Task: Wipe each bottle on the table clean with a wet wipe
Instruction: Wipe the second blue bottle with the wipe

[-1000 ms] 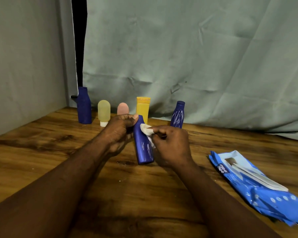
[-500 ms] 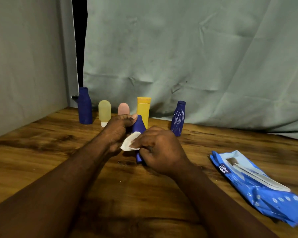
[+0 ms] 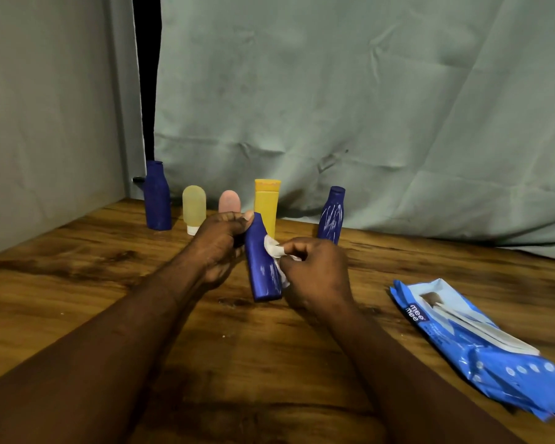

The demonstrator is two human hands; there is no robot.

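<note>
My left hand (image 3: 220, 243) grips the neck of a dark blue bottle (image 3: 261, 264) held tilted above the wooden table (image 3: 77, 283). My right hand (image 3: 318, 272) pinches a crumpled white wet wipe (image 3: 274, 251) against the bottle's right side. White smears show on the bottle's lower body. Along the back stand a tall blue bottle (image 3: 157, 197), a pale yellow tube (image 3: 194, 209), a pink tube (image 3: 229, 201) partly hidden by my left hand, a yellow tube (image 3: 266, 203) and a smeared blue bottle (image 3: 332, 216).
A blue pack of wet wipes (image 3: 481, 344) lies at the right with its flap open. A grey-green cloth (image 3: 334, 107) hangs behind the table, and a wall (image 3: 45, 107) closes the left side.
My right hand with the wipe has moved from the bottle's left front back to its right side, uncovering the bottle's body. My left hand keeps its hold on the neck.
</note>
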